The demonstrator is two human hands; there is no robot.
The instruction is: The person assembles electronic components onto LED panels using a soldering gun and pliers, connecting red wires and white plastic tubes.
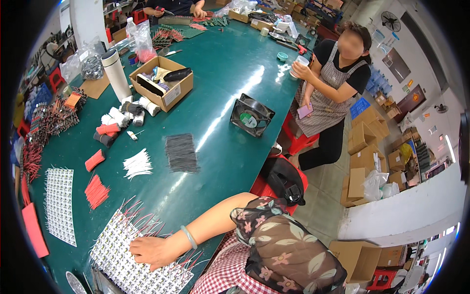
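Note:
My right hand (152, 251) lies palm down on a white panel of small square modules (125, 257) with thin red wires sticking out along its edges, at the near edge of the green table (220, 98). The fingers rest loosely on the panel and grip nothing. A pale green bangle (189, 237) sits on that wrist, and a dark floral sleeve (284, 250) covers the upper arm. A red checked apron (230, 274) shows below. My left hand is out of view.
A second white panel (59, 203), bundles of red (96, 191), white (137, 164) and dark (181, 153) wires, a black fan (251, 115), an open cardboard box (162, 82) and a white flask (115, 73) lie on the table. A person in an apron (333, 93) stands at the right with a cup.

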